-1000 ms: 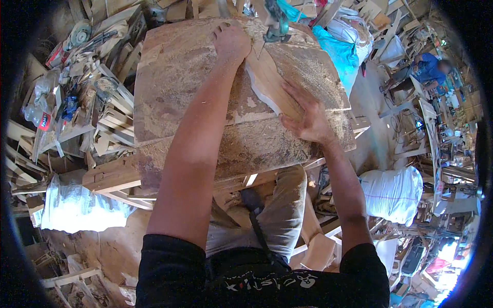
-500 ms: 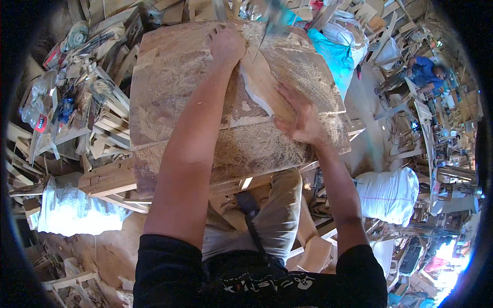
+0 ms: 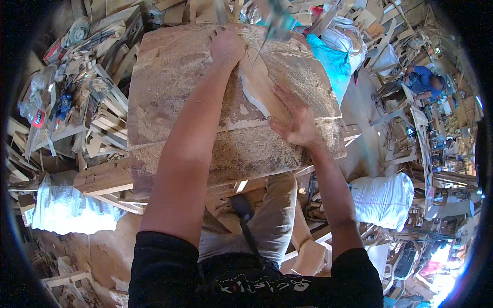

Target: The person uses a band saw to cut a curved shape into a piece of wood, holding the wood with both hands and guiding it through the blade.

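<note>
Left hand closed on the far end of a wooden strip, right hand spread flat on its near end; press evenly against the dusty worktop.

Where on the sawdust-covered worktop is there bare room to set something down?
Free: the sawdust-covered wooden worktop left of the left hand, and its near strip before the right hand. Crowded: the middle, under the curved pale wooden piece, and the scrap-wood pile beyond the left edge.

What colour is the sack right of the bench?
White; the sack sits on the floor, clearest in the head view.
</note>
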Action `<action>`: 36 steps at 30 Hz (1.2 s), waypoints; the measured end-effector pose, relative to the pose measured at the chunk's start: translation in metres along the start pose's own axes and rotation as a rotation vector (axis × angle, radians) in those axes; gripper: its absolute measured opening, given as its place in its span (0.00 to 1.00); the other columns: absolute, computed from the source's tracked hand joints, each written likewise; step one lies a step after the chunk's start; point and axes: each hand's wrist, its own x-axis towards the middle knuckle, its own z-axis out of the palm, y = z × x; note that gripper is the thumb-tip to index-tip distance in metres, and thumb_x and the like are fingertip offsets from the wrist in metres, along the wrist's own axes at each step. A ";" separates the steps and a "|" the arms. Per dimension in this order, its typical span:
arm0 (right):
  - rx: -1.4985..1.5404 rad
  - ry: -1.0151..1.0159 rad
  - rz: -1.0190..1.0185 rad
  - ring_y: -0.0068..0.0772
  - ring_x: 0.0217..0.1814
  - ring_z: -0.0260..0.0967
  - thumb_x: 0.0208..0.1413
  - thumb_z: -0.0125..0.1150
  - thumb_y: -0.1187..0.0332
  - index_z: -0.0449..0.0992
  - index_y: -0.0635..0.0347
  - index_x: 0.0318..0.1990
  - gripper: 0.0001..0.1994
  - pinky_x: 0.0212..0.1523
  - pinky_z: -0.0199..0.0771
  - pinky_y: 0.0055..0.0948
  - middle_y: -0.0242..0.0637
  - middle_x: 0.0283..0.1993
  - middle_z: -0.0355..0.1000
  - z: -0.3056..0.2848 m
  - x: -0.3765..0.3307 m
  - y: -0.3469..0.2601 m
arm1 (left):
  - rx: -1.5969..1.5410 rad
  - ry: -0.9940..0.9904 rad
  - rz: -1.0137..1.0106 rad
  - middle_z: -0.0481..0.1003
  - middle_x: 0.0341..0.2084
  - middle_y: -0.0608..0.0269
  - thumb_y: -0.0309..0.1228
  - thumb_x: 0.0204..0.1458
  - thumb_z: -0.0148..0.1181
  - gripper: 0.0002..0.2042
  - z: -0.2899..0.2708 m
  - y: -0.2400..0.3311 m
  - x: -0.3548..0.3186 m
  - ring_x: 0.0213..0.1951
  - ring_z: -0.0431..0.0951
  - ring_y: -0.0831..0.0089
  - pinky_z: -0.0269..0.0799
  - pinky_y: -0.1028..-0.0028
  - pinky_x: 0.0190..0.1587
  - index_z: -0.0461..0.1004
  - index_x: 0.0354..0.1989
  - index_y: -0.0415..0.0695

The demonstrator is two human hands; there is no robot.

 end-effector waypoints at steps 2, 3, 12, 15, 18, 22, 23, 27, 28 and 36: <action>-0.020 -0.008 -0.016 0.59 0.72 0.65 0.46 0.74 0.62 0.67 0.57 0.70 0.40 0.71 0.66 0.49 0.54 0.72 0.65 -0.001 0.001 0.001 | 0.003 -0.018 -0.022 0.72 0.58 0.37 0.37 0.59 0.54 0.22 -0.003 0.003 -0.001 0.62 0.70 0.40 0.62 0.44 0.65 0.75 0.58 0.38; -0.032 -0.009 -0.023 0.59 0.72 0.65 0.48 0.74 0.59 0.67 0.58 0.70 0.40 0.71 0.67 0.49 0.54 0.72 0.65 -0.002 0.002 0.001 | 0.020 -0.028 -0.036 0.72 0.58 0.37 0.38 0.59 0.54 0.22 -0.004 0.005 -0.002 0.62 0.70 0.41 0.63 0.46 0.66 0.76 0.57 0.37; 0.030 -0.018 0.018 0.58 0.74 0.63 0.46 0.75 0.67 0.67 0.55 0.71 0.41 0.72 0.65 0.48 0.52 0.74 0.63 -0.002 0.004 -0.003 | 0.005 -0.047 -0.013 0.72 0.56 0.35 0.37 0.55 0.59 0.23 -0.011 0.007 -0.001 0.60 0.71 0.37 0.63 0.44 0.65 0.73 0.57 0.36; 0.016 -0.014 0.012 0.58 0.74 0.63 0.46 0.75 0.67 0.67 0.56 0.71 0.40 0.72 0.66 0.48 0.52 0.74 0.63 0.000 0.005 -0.003 | 0.025 -0.009 -0.008 0.72 0.56 0.36 0.37 0.55 0.59 0.23 -0.009 0.005 -0.001 0.60 0.72 0.38 0.64 0.45 0.64 0.74 0.57 0.37; 0.022 0.001 -0.012 0.58 0.74 0.63 0.46 0.74 0.67 0.67 0.56 0.71 0.40 0.72 0.66 0.48 0.53 0.73 0.63 0.002 0.006 0.001 | 0.030 0.023 -0.005 0.72 0.56 0.37 0.36 0.55 0.59 0.22 -0.006 0.004 0.001 0.59 0.72 0.39 0.65 0.46 0.64 0.75 0.56 0.38; 0.003 -0.001 0.019 0.59 0.73 0.64 0.46 0.75 0.67 0.67 0.56 0.71 0.40 0.71 0.66 0.48 0.54 0.73 0.63 0.002 0.007 -0.001 | 0.069 0.012 0.001 0.72 0.57 0.39 0.36 0.55 0.58 0.22 -0.004 0.003 0.004 0.60 0.72 0.40 0.66 0.46 0.63 0.75 0.56 0.38; 0.006 0.001 0.018 0.59 0.73 0.64 0.46 0.75 0.67 0.67 0.56 0.70 0.40 0.71 0.66 0.48 0.54 0.73 0.63 0.002 0.007 -0.002 | 0.057 -0.011 -0.011 0.72 0.57 0.39 0.36 0.55 0.58 0.22 -0.003 0.001 0.005 0.59 0.72 0.40 0.66 0.46 0.63 0.75 0.56 0.38; 0.003 0.009 0.033 0.59 0.73 0.64 0.46 0.75 0.66 0.68 0.56 0.70 0.40 0.71 0.66 0.49 0.55 0.73 0.64 0.003 0.008 -0.002 | 0.023 -0.018 -0.007 0.73 0.55 0.40 0.36 0.55 0.57 0.21 -0.004 0.005 0.005 0.57 0.74 0.40 0.66 0.46 0.63 0.75 0.55 0.37; -0.004 0.011 0.026 0.59 0.73 0.64 0.46 0.75 0.66 0.68 0.56 0.70 0.40 0.71 0.66 0.49 0.55 0.73 0.64 0.003 0.008 -0.001 | 0.021 0.002 0.005 0.73 0.55 0.40 0.35 0.56 0.57 0.21 -0.005 0.006 0.004 0.57 0.74 0.40 0.66 0.46 0.62 0.75 0.55 0.37; -0.033 0.048 -0.048 0.57 0.71 0.66 0.47 0.75 0.58 0.69 0.61 0.67 0.39 0.70 0.68 0.48 0.53 0.70 0.68 0.005 0.011 0.003 | 0.002 -0.061 -0.044 0.73 0.57 0.42 0.34 0.57 0.53 0.20 -0.008 0.006 0.008 0.60 0.72 0.40 0.65 0.46 0.64 0.75 0.56 0.39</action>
